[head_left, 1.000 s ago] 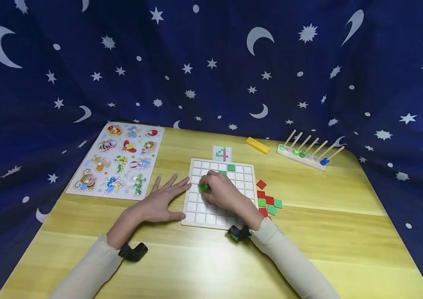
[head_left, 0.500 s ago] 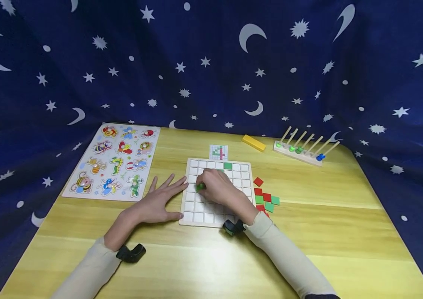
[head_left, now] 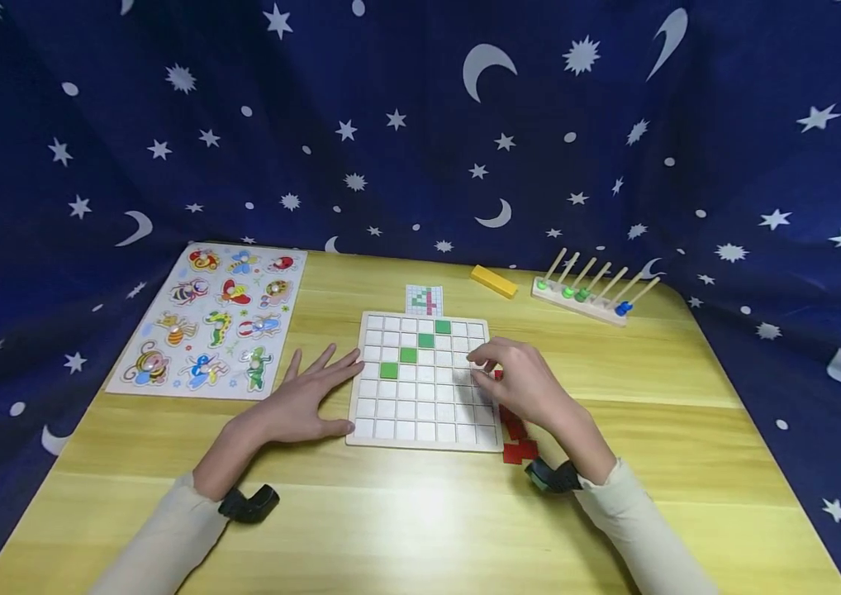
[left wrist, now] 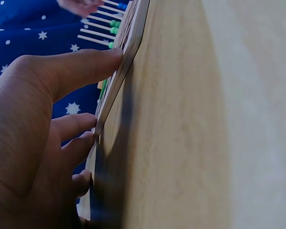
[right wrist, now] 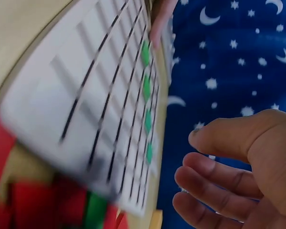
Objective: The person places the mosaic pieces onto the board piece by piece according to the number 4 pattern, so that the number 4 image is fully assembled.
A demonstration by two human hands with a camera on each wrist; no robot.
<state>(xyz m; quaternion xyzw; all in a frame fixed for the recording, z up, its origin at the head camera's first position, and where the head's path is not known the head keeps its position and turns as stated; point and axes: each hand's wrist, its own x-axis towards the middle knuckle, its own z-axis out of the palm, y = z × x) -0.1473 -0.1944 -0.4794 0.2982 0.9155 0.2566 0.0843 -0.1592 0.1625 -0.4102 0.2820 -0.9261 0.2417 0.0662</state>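
Four green tiles [head_left: 409, 355] lie flat in cells of the white grid board [head_left: 416, 411] in front of you, one to a row, stepping diagonally from the top row down toward the left. Your left hand [head_left: 301, 405] rests at the board's left side with its fingers spread and grasping nothing; the thumb and fingertips touch the edge. Your right hand [head_left: 525, 380] hovers over the board's right edge, its fingers loosely bent and a gap between thumb and forefinger, with nothing held between them. Beneath and beside that hand, red tiles [head_left: 520, 451] lie along the board's right side, partly hidden from the head view; the right wrist view, though blurred, shows a green piece [right wrist: 95, 210] among them. Just beyond the board's far edge, you have a pattern card [head_left: 424, 300] showing a 4 in green and red squares. Farther back on the wooden table [head_left: 406, 529] are a yellow block [head_left: 494, 282] and a peg rack [head_left: 577, 301] with green and blue beads. To your left lies an insect puzzle [head_left: 233, 354].
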